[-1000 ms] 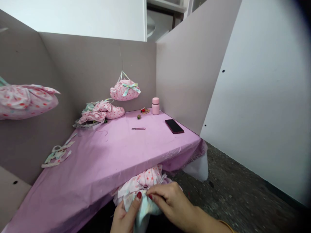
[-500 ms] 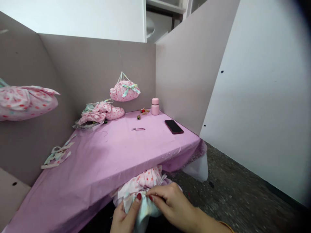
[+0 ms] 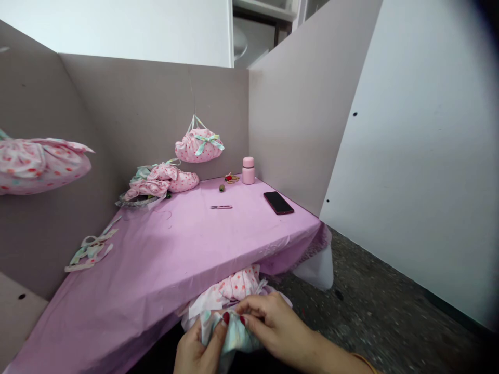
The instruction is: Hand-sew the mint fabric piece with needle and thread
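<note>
Both hands work low in front of the pink-covered table's point(image 3: 163, 259) near edge. My left hand point(image 3: 198, 348) pinches a piece of pale mint patterned cloth point(image 3: 230, 336) with thumb on top. My right hand point(image 3: 276, 327) is closed on the same cloth from the right, fingertips meeting the left thumb. Behind the hands a pink strawberry-print fabric bundle point(image 3: 234, 288) lies bunched, partly under the table edge.
On the table lie a dark red phone point(image 3: 278, 202), small snips point(image 3: 221, 207), a pink bottle point(image 3: 248, 171), thread bits point(image 3: 232, 178), a heap of pink fabric point(image 3: 159, 182) and ribbon strips point(image 3: 90, 250). A finished pink pouch point(image 3: 198, 145) hangs on the back partition; another point(image 3: 39, 163) hangs left.
The hands have shifted slightly and more of the mint cloth is pulled up between the fingers. Nothing on the table has moved.
</note>
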Demonstrator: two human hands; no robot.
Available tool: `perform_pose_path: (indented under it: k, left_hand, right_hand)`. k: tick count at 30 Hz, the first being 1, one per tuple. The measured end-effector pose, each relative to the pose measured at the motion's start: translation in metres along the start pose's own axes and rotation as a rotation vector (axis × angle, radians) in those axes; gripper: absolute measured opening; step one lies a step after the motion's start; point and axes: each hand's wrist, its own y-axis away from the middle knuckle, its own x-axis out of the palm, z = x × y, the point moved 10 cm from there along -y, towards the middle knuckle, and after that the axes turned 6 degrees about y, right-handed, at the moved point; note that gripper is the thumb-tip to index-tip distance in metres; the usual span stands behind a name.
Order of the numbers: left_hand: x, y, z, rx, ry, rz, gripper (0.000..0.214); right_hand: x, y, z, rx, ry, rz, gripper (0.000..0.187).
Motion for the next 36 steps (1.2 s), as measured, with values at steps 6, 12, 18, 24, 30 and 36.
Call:
perform_pose_path:
  k: [6, 12, 18, 24, 30, 36]
  left_hand:
    - [0.003, 0.000, 0.002, 0.048, -0.025, -0.005, 0.030]
    - [0.006, 0.001, 0.006, 0.008, 0.003, 0.018, 0.030]
    - [0.012, -0.001, 0.004, -0.054, 0.061, 0.092, 0.029]
    - [0.017, 0.000, 0.009, -0.080, 0.155, 0.152, 0.028]
    - [0.023, 0.002, 0.015, -0.143, 0.262, 0.169, 0.029]
    - [0.025, 0.004, 0.018, -0.184, 0.299, 0.176, 0.029]
  right_hand:
    - [0.002, -0.001, 0.000, -0.007, 0.002, 0.001, 0.024]
    - [-0.003, -0.002, 0.002, 0.005, -0.035, -0.015, 0.021]
    - [-0.004, -0.004, 0.001, 0.034, -0.200, 0.043, 0.018]
    - [0.003, -0.006, -0.008, 0.060, -0.386, 0.108, 0.022]
    - [0.007, -0.007, -0.014, 0.042, -0.427, 0.149, 0.023]
    - [0.006, -0.006, -0.009, 0.009, -0.496, 0.188, 0.024]
